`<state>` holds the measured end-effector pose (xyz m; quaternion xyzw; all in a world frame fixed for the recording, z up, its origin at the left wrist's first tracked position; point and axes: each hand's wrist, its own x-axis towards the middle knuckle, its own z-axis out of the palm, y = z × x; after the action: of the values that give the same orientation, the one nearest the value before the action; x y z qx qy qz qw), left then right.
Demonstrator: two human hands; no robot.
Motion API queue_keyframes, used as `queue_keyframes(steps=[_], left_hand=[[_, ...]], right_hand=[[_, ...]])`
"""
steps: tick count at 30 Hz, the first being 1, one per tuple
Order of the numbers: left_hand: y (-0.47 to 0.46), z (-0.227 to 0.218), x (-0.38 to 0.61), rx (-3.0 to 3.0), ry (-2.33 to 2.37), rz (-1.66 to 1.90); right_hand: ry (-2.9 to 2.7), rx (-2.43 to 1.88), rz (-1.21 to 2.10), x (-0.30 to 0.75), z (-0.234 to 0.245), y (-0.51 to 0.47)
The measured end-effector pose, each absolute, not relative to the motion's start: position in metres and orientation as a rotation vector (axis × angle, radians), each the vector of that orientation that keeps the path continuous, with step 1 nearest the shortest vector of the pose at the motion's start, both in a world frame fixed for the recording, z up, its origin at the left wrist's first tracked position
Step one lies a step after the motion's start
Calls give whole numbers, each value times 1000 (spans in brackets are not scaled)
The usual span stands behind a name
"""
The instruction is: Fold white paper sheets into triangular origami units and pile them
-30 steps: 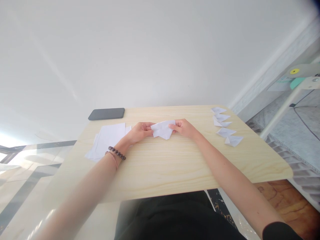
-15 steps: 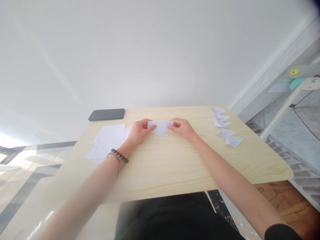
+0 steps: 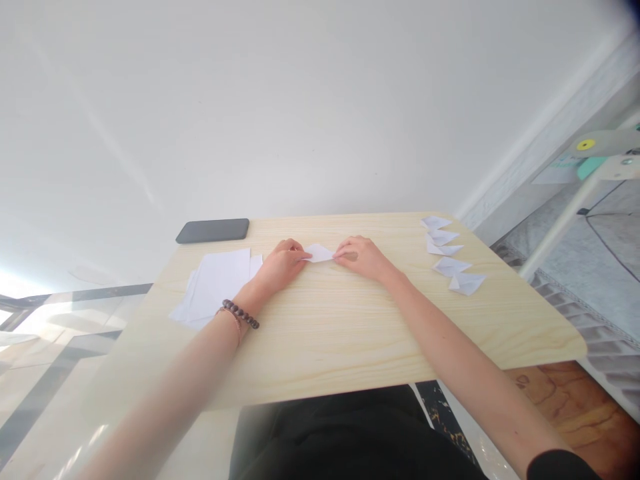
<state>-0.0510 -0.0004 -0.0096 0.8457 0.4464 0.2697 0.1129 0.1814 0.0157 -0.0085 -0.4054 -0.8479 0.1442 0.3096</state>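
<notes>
A small folded white paper spans the gap between my two hands over the middle of the table. My left hand pinches its left corner between thumb and fingers. At the opposite corner, my right hand grips the paper the same way. Its shape is now a low diamond, with a point toward the wall. The fingers hide both ends of the paper.
Flat white sheets lie in a loose stack beside my left forearm. Behind them rests a dark phone. Several folded white papers form a column along the right side of the wooden table, which meets a white wall.
The paper has turned over or refolded: its point faced me before, and now a point faces the wall. Both hands keep hold of its ends and have shifted only slightly.
</notes>
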Motion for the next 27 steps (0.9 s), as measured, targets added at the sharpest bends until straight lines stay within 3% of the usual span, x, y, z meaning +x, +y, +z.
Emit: queue_keyframes(steps=[11, 18, 27], left_hand=[[-2, -4, -54, 2569, 1253, 685], [-1, -2, -53, 2401, 1338, 671], [-4, 1, -49, 2395, 1367, 683]], right_hand=[[-2261, -958, 475, 175, -4, 10], [-2115, -1109, 637, 171, -8, 14], [-2182, -1127, 586, 170, -6, 11]])
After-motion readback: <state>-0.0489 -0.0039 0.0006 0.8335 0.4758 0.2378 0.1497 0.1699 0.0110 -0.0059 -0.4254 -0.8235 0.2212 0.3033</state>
